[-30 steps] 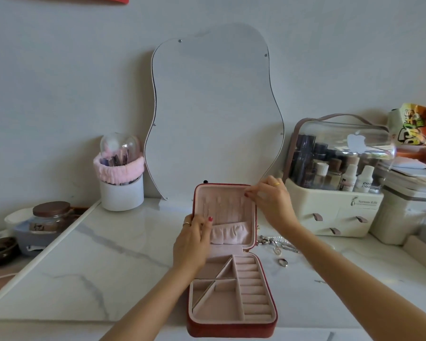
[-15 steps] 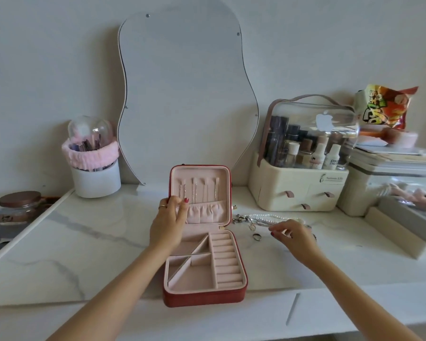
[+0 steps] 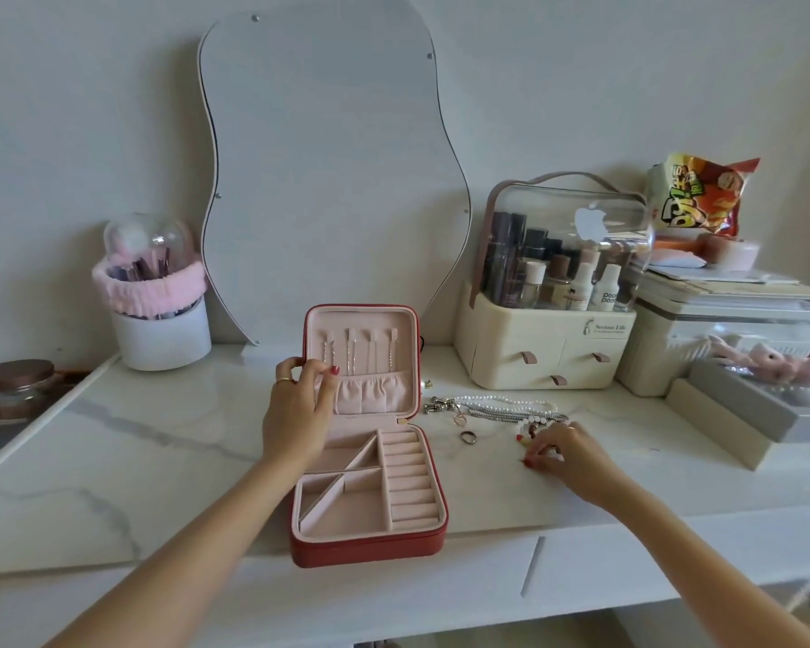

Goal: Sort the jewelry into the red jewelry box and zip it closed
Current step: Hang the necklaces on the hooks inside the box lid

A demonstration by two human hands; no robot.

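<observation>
The red jewelry box lies open on the white marble top, its pink lid upright with thin chains hanging inside. My left hand grips the lid's left edge. To the right of the box lie a pearl necklace, a silver chain, a dark ring and a small beaded piece. My right hand rests on the tabletop at the near end of that pile, fingertips pinched low; what they hold is hidden.
A wavy mirror leans on the wall behind the box. A cream cosmetics organizer stands at the right, stacked boxes and a snack bag beyond it. A white brush holder and a jar stand at the left.
My right hand left the lid's top edge and came down to the jewelry pile right of the box. My left hand stayed on the lid. The view shifted right.
</observation>
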